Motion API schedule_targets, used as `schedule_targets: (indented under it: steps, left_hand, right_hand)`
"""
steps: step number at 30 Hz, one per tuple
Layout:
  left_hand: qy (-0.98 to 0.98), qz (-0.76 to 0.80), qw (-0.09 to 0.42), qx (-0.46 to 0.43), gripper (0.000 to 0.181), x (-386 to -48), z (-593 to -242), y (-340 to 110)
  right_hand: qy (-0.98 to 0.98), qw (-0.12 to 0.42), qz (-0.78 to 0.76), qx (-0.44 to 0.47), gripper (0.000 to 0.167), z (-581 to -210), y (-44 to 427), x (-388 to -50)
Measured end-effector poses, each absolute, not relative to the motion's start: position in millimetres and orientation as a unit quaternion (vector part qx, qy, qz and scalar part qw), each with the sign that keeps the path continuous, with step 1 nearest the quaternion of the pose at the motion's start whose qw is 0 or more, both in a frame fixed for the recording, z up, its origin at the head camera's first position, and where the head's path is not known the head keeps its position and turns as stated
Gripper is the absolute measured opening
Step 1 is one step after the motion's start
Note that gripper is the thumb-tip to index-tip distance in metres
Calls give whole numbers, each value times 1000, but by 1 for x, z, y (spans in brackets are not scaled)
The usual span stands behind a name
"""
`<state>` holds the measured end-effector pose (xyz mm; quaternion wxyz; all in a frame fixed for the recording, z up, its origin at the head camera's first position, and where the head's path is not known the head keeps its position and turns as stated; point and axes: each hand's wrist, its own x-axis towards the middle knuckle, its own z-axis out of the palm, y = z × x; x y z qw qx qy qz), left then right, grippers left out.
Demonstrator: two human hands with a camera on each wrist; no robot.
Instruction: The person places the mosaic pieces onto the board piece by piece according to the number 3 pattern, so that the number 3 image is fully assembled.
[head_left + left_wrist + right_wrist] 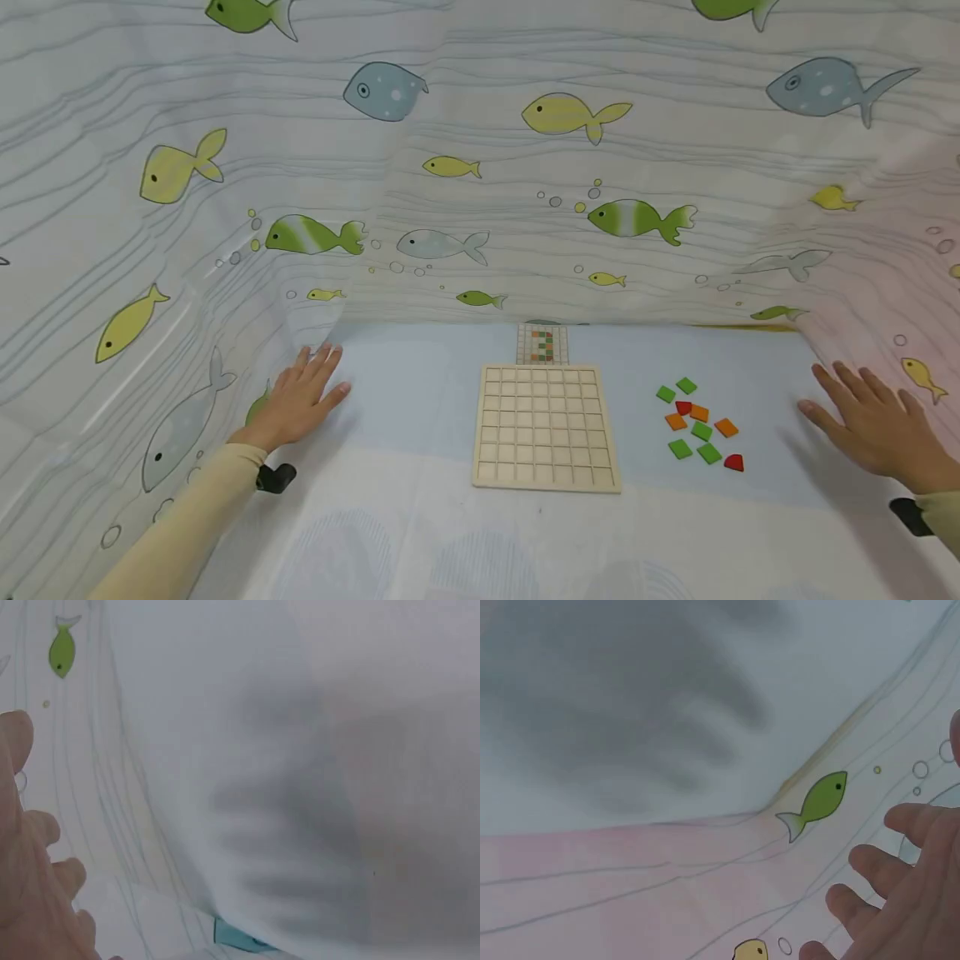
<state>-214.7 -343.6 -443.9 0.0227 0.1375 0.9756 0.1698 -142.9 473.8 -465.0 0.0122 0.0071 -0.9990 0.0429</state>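
My left hand is held palm down with fingers spread at the left side of the table, holding nothing. On the far right my right hand does the same. Between them lies a pale wooden grid board of shallow square cells. A small pattern card with coloured squares touches or nearly touches its far edge. Right of the board several loose flat pieces are scattered: green squares, orange squares and red rounded pieces. The right hand is nearer to these pieces. Both wrist views show only fingers, shadow and cloth.
A fish-patterned curtain stands behind the table and along both sides, close to each hand. The table has a white and pale blue covering. Dark bands sit at the wrists.
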Motion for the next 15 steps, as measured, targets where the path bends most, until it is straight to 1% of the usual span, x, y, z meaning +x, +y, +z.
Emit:
schedule_targets:
  steps: [4, 7, 11, 15]
  left_hand:
    - [973, 175, 31, 150, 79, -211, -451, -326]
    - [971, 174, 33, 158, 79, -208, -457, -310]
    - [968, 179, 23, 176, 79, -203, -468, -287]
    - [963, 182, 25, 196, 79, -197, -480, -264]
  right_hand:
    - [-997, 30, 60, 47, 77, -473, 461, -148]
    - [-993, 49, 75, 71, 72, -479, 448, -153]
    - [-990, 67, 86, 91, 71, -488, 434, -159]
    - [-989, 62, 94, 93, 73, -495, 418, -161]
